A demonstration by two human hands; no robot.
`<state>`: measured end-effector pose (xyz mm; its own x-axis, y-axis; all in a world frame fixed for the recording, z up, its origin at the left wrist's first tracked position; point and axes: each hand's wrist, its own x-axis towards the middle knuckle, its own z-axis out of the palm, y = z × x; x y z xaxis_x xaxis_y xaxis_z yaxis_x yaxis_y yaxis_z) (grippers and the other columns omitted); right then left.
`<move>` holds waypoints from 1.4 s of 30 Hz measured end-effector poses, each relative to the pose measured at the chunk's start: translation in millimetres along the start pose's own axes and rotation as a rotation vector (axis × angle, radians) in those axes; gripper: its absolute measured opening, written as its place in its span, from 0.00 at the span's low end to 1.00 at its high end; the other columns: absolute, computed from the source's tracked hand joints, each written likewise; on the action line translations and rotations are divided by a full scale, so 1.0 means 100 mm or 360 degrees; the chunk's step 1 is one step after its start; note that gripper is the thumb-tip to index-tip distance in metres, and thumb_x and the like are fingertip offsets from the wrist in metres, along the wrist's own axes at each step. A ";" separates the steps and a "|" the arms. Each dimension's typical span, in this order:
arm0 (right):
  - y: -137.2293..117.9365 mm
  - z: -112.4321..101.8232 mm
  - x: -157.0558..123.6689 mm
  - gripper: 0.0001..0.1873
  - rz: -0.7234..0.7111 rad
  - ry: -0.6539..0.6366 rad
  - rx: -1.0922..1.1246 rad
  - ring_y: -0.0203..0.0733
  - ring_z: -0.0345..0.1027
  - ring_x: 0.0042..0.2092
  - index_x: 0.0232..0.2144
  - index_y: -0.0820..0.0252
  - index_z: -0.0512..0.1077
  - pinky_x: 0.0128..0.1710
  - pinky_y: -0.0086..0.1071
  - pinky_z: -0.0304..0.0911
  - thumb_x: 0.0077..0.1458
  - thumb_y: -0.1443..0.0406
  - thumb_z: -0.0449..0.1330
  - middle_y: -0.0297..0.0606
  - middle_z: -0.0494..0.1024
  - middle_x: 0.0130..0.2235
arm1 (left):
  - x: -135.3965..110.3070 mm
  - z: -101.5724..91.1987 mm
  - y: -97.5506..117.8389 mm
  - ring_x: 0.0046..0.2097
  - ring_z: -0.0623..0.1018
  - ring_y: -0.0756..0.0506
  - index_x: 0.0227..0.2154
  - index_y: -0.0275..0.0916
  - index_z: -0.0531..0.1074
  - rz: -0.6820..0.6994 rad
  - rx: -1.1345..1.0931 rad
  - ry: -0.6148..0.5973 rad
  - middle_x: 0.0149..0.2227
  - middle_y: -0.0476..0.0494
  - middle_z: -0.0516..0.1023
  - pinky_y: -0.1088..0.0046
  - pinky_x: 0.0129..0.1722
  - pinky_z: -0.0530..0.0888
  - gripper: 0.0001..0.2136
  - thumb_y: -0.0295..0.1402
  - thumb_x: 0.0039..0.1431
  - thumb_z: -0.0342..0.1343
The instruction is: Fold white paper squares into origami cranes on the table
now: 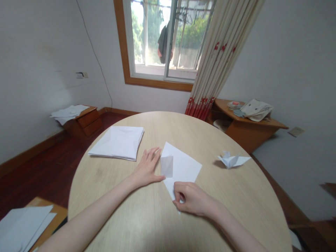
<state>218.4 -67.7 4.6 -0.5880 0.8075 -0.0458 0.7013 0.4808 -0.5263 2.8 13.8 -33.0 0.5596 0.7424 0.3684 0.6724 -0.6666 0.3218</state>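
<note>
A white sheet of paper (185, 162) lies turned at an angle on the round table, its left corner folded inward as a small flap (167, 166). My left hand (149, 166) rests flat at its left side with fingers spread, the thumb tip touching the edge by the flap. Over the lower part of the sheet, my right hand (190, 197) is closed, thumb and forefinger pinched at the near edge. Its curled fingers hide some of that edge, and a small tip of paper shows below them.
On the round table (126, 217), a stack of white paper (118, 141) lies left and a folded paper bird (232, 160) right. More sheets (23, 227) lie lower left. Beyond are a low cabinet (89, 120), a corner desk (246, 129) with a cloth bag (257, 109), and a curtain (220, 52).
</note>
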 end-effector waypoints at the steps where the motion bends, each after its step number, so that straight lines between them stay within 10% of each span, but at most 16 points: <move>1: -0.01 -0.01 0.00 0.10 0.0007 -0.0013 0.0019 0.31 0.58 0.27 0.19 0.60 0.65 0.28 0.24 0.50 0.45 0.75 0.61 0.27 0.66 0.25 | 0.00 0.00 0.00 0.66 0.50 0.31 0.66 0.40 0.40 -0.0001 0.0002 -0.0002 0.65 0.28 0.51 0.42 0.63 0.45 0.51 0.45 0.46 0.66; 30: 0.03 -0.06 -0.06 0.11 0.0189 -0.0317 0.0371 0.28 0.55 0.23 0.16 0.60 0.63 0.22 0.23 0.49 0.35 0.77 0.60 0.23 0.64 0.21 | 0.00 -0.01 0.03 0.66 0.52 0.30 0.66 0.41 0.34 0.0006 0.0006 0.0040 0.65 0.29 0.51 0.42 0.63 0.46 0.53 0.44 0.47 0.65; 42: 0.23 -0.04 0.07 0.08 -0.0057 0.0421 0.0533 0.35 0.60 0.31 0.22 0.60 0.67 0.32 0.28 0.56 0.49 0.71 0.62 0.29 0.67 0.27 | -0.04 -0.06 0.13 0.67 0.45 0.28 0.65 0.44 0.30 0.0081 0.0092 0.0163 0.66 0.28 0.41 0.41 0.62 0.48 0.53 0.38 0.48 0.65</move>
<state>232.2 -50.1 -4.6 -0.4554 0.8731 0.1743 0.4870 0.4082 -0.7722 6.3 2.0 -24.6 0.5433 0.6948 0.4713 0.6728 -0.6961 0.2506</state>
